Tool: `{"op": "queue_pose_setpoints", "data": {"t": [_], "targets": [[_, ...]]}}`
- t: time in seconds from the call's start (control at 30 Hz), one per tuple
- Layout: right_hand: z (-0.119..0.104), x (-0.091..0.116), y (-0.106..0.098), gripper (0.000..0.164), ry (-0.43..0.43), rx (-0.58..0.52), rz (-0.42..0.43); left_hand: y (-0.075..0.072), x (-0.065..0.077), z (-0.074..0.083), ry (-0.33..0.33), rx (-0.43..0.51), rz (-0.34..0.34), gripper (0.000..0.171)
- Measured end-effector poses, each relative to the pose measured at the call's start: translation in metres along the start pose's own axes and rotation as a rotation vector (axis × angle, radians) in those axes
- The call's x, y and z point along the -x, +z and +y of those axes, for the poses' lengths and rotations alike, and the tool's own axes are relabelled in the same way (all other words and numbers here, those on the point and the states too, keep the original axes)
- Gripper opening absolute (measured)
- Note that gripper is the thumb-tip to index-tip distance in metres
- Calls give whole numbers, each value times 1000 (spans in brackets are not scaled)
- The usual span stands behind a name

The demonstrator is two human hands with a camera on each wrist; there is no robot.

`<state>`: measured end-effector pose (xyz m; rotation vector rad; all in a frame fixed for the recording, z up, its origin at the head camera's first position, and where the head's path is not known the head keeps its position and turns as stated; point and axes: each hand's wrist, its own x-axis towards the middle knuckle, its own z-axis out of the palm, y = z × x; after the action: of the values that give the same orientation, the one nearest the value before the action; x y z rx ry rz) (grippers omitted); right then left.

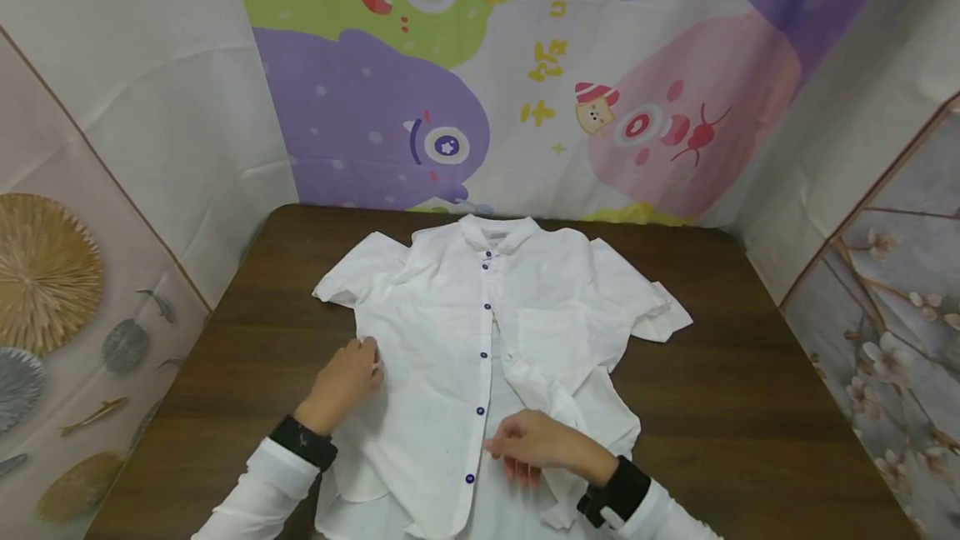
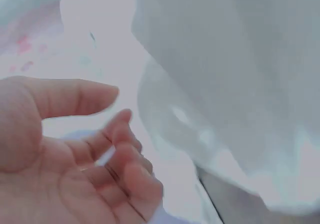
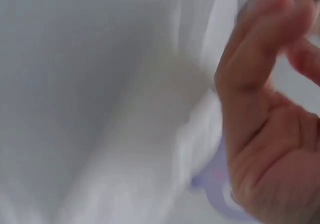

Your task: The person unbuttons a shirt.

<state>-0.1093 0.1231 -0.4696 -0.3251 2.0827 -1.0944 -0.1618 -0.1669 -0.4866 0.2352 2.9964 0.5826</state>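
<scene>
A white short-sleeved shirt (image 1: 427, 340) lies spread out, collar at the far end, with dark blue buttons down its front strip. The front panel (image 1: 555, 390) on the right is bunched and folded back, baring the inside of the back below. At the shirt's left side edge is my left hand (image 1: 345, 382); in the left wrist view its thumb and loosely bent fingers stand apart with nothing between them. My right hand (image 1: 536, 444) hovers over the lower front opening, fingers loosely bent, its fingertips near the button strip. No cloth shows in its grasp in the blurred right wrist view.
The shirt lies on a dark brown wooden table (image 1: 720, 407). Behind the table hangs a cartoon-printed cloth (image 1: 525, 157). Patterned panels stand at the left (image 1: 75, 290) and right (image 1: 892, 332).
</scene>
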Motion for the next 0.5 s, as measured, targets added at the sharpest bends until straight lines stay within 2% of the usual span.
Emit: {"op": "queue_pose_setpoints", "data": {"t": [0.07,0.13,0.2,0.33,0.5], "targets": [[2,3,-16,30,4,147,174,5,-6,14,65,55,17,9],[7,7,-28,31,43,314,323,10,-12,28,118,126,-5,12],[15,13,-37,36,107,441,431,15,-19,42,154,204,-52,20],[30,25,-43,45,200,575,466,22,-30,66,203,339,-171,37],[42,34,-31,52,232,647,484,33,-44,88,231,495,-321,48]]}}
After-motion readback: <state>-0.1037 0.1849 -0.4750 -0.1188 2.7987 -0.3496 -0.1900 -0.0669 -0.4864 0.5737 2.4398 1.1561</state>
